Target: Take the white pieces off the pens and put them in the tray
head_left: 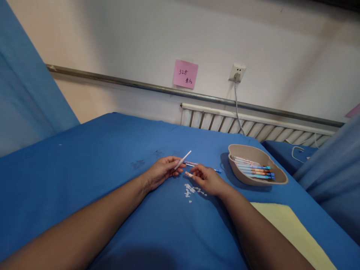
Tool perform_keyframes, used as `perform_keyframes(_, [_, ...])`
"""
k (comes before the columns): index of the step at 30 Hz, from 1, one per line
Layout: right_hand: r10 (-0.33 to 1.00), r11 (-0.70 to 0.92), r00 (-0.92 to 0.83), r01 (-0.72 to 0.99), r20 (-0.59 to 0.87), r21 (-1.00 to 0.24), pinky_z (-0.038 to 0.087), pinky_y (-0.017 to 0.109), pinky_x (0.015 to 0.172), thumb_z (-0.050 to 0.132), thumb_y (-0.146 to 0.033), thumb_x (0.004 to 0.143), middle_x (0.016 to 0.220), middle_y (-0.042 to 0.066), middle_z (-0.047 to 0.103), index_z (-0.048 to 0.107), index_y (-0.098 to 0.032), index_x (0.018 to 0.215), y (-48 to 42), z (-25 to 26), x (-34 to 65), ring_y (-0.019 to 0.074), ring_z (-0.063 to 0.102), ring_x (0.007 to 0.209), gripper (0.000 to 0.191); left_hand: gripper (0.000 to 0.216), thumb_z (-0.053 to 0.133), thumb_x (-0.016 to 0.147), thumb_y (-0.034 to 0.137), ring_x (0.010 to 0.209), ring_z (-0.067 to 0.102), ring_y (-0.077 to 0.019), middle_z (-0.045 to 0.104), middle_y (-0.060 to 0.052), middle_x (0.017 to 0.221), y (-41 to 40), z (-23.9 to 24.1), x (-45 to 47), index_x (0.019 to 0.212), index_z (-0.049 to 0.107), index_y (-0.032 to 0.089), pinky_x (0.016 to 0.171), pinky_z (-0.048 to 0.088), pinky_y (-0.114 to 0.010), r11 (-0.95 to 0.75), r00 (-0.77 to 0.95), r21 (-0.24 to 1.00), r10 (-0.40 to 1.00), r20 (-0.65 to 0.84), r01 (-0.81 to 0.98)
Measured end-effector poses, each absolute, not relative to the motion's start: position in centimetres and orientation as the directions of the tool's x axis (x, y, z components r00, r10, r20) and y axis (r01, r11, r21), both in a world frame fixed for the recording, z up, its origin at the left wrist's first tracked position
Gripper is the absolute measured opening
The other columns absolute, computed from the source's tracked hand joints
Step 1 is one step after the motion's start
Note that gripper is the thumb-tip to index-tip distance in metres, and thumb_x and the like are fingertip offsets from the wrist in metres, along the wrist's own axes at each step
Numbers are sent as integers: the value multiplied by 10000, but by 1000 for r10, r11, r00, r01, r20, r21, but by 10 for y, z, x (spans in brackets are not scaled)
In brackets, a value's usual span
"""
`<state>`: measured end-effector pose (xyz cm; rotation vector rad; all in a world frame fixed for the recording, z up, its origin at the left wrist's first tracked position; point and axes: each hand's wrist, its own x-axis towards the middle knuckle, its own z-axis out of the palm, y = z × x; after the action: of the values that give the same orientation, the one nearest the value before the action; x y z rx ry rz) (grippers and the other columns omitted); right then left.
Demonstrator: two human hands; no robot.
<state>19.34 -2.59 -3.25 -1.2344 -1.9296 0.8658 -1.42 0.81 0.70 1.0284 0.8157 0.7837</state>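
Note:
My left hand [164, 170] pinches a thin white strip [184, 158], seen nearly edge-on and slanting up to the right. Just beside it, my right hand [206, 179] is closed on a short pinkish-orange patterned stick [189, 174], whose end pokes out toward the left hand. Most of that stick is hidden by the fingers, so I cannot tell whether it is a whole pen. Behind both hands a pen with a blue end [218, 171] lies on the blue sheet, partly covered. Small white scraps [191, 189] are scattered on the sheet below the right hand.
To the right stands a beige basin [239, 176] holding several patterned pens [253, 170]. A yellow cloth or sheet [284, 221] lies near my right forearm. A metal rail [140, 84], a radiator [213, 119] and a plugged-in cord [236, 101] line the wall behind the blue-covered surface [84, 165].

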Motion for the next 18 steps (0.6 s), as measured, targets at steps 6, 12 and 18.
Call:
perform_keyframes(6, [985, 117, -124, -3, 116, -993, 405, 224, 572, 688, -403, 701, 728, -5, 600, 601, -177, 938, -19, -26, 195, 100, 521, 615, 339, 241, 703, 747, 231, 661, 594, -89, 677, -68, 877, 9, 8, -16, 950, 628, 125, 631, 462, -211, 312, 484, 937, 851, -202, -156])
perform_keyframes(12, [990, -105, -122, -377, -63, -920, 428, 188, 539, 754, -317, 665, 749, 3, 609, 640, -165, 924, -21, -12, 205, 75, 536, 594, 322, 304, 713, 735, 274, 671, 589, -93, 670, -71, 899, 10, 5, -16, 984, 615, 129, 647, 457, -229, 287, 503, 949, 844, -185, -133])
perform_keyframes(18, [983, -146, -169, -492, -70, -858, 462, 193, 549, 750, -254, 682, 781, 14, 617, 651, -164, 905, -19, -15, 211, 82, 547, 611, 260, 335, 713, 734, 291, 674, 587, -91, 662, -62, 899, 11, 3, -15, 1011, 611, 133, 643, 453, -225, 262, 520, 961, 835, -181, -87])
